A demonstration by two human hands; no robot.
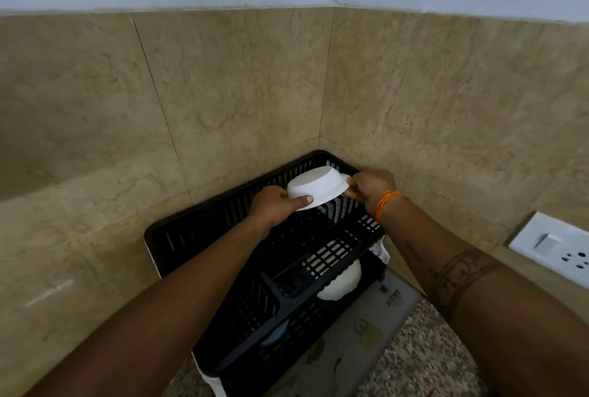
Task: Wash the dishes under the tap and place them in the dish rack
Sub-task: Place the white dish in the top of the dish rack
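Both forearms reach over the black dish rack point(280, 272). Left hand point(274, 204) and right hand point(371, 188) grip the upturned white bowl point(318, 186) by its rim. Lower it level, mouth down, into the rack's far end before letting go.

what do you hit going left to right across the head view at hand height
left hand → white bowl → right hand → orange wristband → wall socket, set lower on the right wall
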